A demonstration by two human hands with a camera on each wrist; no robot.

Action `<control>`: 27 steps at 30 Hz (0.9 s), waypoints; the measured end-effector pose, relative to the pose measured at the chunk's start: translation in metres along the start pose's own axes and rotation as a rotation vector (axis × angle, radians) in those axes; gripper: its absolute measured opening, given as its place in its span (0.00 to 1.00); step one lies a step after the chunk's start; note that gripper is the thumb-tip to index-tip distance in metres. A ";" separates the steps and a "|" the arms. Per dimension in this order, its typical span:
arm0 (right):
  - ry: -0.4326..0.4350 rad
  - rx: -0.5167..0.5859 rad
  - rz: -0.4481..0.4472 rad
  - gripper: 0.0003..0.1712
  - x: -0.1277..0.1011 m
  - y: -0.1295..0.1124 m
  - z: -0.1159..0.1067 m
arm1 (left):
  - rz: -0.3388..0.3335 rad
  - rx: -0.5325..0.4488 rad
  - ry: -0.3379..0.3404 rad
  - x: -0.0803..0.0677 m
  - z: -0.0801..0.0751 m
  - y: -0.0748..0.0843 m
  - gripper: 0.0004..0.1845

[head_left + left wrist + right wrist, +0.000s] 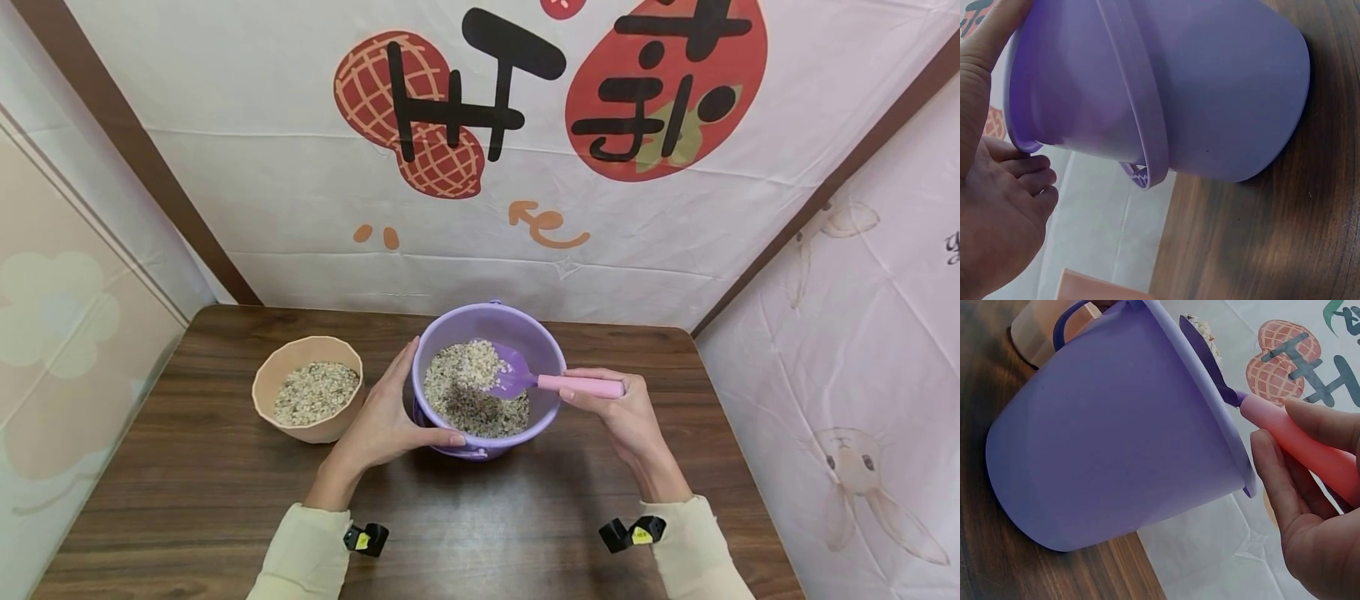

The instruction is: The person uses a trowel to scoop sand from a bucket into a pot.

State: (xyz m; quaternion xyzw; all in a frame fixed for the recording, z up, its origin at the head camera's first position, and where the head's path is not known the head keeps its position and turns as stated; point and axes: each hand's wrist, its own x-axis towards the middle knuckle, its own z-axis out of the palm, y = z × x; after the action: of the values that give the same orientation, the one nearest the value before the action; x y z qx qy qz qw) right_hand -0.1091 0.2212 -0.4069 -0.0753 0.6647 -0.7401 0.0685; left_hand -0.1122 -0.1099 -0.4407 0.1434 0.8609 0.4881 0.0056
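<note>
Head view: purple bucket [487, 333] of grain on brown surface [225, 483], left hand [382, 421] cupping its side, right hand [626, 408] pinching pink-handled scoop [551, 382] over grain, beige bowl [307, 400] left; left wrist view: fingers spread at bucket rim [1022, 147]; right wrist view: grip pinching scoop handle [1297, 437].
</note>
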 end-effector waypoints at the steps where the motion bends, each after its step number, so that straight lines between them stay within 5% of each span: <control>1: 0.005 0.002 -0.003 0.26 0.000 0.000 0.000 | 0.000 0.000 0.000 0.000 0.000 0.000 0.80; 27: 0.044 -0.004 0.003 0.25 0.000 0.000 0.000 | -0.017 0.052 0.000 -0.002 -0.006 0.004 0.81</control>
State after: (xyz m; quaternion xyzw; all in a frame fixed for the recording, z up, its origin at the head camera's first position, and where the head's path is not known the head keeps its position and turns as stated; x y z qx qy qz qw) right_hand -0.1086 0.2214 -0.4068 -0.0582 0.6675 -0.7403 0.0550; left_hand -0.1099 -0.1132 -0.4344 0.1364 0.8744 0.4655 0.0061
